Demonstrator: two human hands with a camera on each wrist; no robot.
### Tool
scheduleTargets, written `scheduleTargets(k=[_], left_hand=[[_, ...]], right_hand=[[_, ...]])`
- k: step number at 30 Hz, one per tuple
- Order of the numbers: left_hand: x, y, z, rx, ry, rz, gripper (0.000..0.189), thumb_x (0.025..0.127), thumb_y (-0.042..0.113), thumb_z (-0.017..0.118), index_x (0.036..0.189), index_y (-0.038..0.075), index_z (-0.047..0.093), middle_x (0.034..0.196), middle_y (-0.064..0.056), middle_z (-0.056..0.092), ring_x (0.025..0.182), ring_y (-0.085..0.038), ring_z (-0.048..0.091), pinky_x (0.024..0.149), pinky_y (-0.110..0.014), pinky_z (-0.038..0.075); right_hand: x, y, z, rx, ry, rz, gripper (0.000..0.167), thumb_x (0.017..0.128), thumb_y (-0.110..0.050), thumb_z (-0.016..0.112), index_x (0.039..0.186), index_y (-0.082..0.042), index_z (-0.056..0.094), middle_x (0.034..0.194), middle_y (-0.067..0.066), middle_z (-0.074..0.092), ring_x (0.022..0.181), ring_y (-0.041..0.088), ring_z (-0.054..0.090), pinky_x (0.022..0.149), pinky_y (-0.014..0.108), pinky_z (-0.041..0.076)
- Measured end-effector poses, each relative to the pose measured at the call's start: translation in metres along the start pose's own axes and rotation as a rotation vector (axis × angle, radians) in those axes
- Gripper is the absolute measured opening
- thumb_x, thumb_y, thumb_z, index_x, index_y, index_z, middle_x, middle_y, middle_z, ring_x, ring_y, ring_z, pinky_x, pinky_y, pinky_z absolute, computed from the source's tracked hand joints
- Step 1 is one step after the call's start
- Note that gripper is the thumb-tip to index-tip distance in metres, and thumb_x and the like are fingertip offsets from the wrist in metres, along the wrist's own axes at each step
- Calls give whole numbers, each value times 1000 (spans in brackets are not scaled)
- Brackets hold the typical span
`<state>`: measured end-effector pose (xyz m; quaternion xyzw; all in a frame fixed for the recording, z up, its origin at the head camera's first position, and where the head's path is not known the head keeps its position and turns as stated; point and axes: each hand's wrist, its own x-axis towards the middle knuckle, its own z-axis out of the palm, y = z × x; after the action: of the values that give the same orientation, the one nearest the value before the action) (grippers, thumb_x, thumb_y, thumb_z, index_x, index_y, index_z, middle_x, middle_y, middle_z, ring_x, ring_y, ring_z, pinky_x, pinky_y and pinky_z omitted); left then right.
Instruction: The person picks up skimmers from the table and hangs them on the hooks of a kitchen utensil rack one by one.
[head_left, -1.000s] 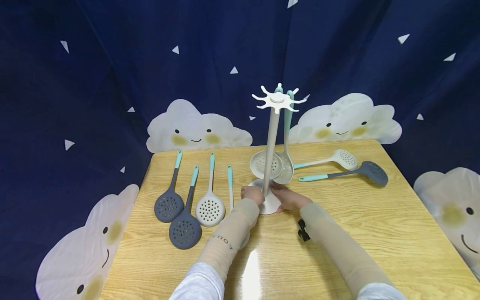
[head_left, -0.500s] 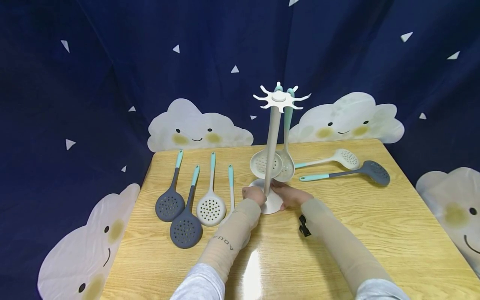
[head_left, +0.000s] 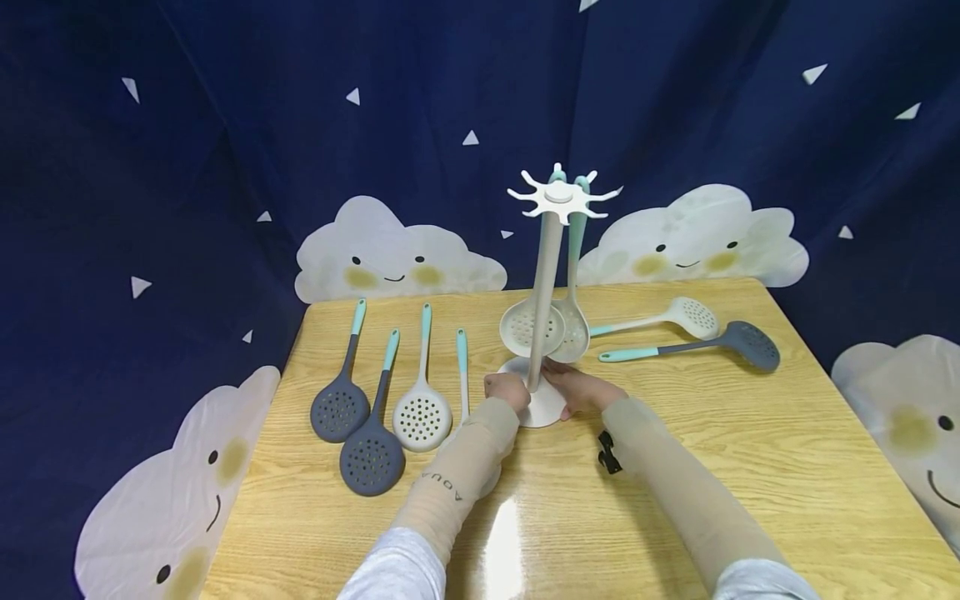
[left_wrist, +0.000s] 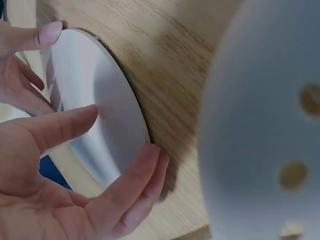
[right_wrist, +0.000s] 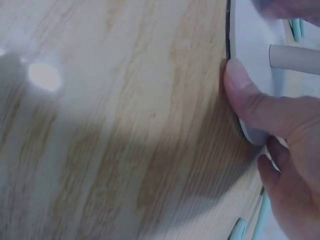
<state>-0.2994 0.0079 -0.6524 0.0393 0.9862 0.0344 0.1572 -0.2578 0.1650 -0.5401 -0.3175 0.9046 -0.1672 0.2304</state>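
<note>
A white utensil stand [head_left: 546, 283] with a round base and a crown of hooks stands mid-table. My left hand [head_left: 507, 389] grips the left of the base; in the left wrist view its thumb lies over the base [left_wrist: 95, 95] and its fingers curl at the rim. At the right side my right hand [head_left: 581, 392] holds the rim, thumb [right_wrist: 240, 80] on the edge and fingers on the far side. Two white slotted ladles with mint handles hang behind the pole, one [head_left: 517, 327] left and the other [head_left: 576, 333] right. The pole partly hides the left one.
Left lie two dark grey skimmers [head_left: 372, 460], a white skimmer [head_left: 422, 421] and a mint-handled utensil [head_left: 462, 354] partly under my left arm. A white skimmer [head_left: 696, 317] and a dark grey one [head_left: 752, 346] lie right. A navy curtain [head_left: 420, 108] backs the table.
The hooked top of the stand has turned slightly and shifted a little right since one second ago. Both hands stay on the base. Over the last half second hardly anything differs.
</note>
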Motion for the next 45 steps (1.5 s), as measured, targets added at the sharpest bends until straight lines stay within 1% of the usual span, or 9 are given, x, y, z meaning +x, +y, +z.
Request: scheduleTargets(k=[11,13,19,22,25,29,32,38,45], left_hand=[[35,-35,27,-109,-4,146,22,80,20,51,63,13,61,65,1,57,56,-14,52,54,-30,45],[14,-37,-4,-159,-5,145,21,79,13,51,59,12,56,61,0,51,51,-14,47,47,-27,41],[-109,-30,-163,-411,-55,4,8,84,3,51,81,-2,56,64,-7,47,50,-15,40,46,-24,37],[-139,-34,-202,-512,141,46,14,85,4,51,94,-6,54,70,-7,47,55,-16,39,47,-21,31],[-151,-37,-228,-635,465,164,16,83,-1,53,98,-7,54,78,-11,52,63,-21,48,53,-22,38],[-161,-36,-259,-702,936,386,14,80,-5,54,93,-5,55,85,-15,56,77,-27,55,68,-30,47],[-170,-34,-281,-651,1182,547,14,79,-5,56,93,-5,55,85,-14,55,79,-27,52,71,-31,45],[-186,-26,-318,-460,1429,805,12,81,-2,56,93,-6,55,89,-16,56,84,-29,52,75,-35,43],[-194,-19,-336,-299,1525,903,14,81,-2,55,94,-5,56,91,-16,56,83,-31,53,71,-36,44]], right_hand=[[-27,-3,8,-60,202,-78,74,74,-13,73,137,2,37,139,28,32,124,43,36,99,50,34],[-31,0,8,-85,238,-126,62,75,-12,73,129,3,46,132,27,42,119,40,43,95,48,39],[-48,6,-7,-86,303,-138,32,80,-9,68,109,1,60,110,17,59,101,32,56,85,44,46],[-60,7,-22,-139,336,-79,36,81,-9,67,115,3,58,112,19,59,102,34,56,87,46,45],[-70,7,-39,-172,395,-49,36,82,-8,65,115,4,57,111,21,58,103,37,55,88,48,44],[-79,9,-62,-200,510,-32,37,83,-7,64,118,3,55,112,22,58,104,39,55,88,50,43],[-82,12,-75,-234,608,-32,37,81,-5,66,116,3,55,110,21,58,101,38,55,85,50,44],[-81,25,-92,-281,731,-2,35,77,2,66,111,3,56,104,21,59,94,38,56,77,51,45],[-80,51,-88,-269,618,141,37,79,1,64,115,4,53,107,23,56,98,39,53,75,50,44]])
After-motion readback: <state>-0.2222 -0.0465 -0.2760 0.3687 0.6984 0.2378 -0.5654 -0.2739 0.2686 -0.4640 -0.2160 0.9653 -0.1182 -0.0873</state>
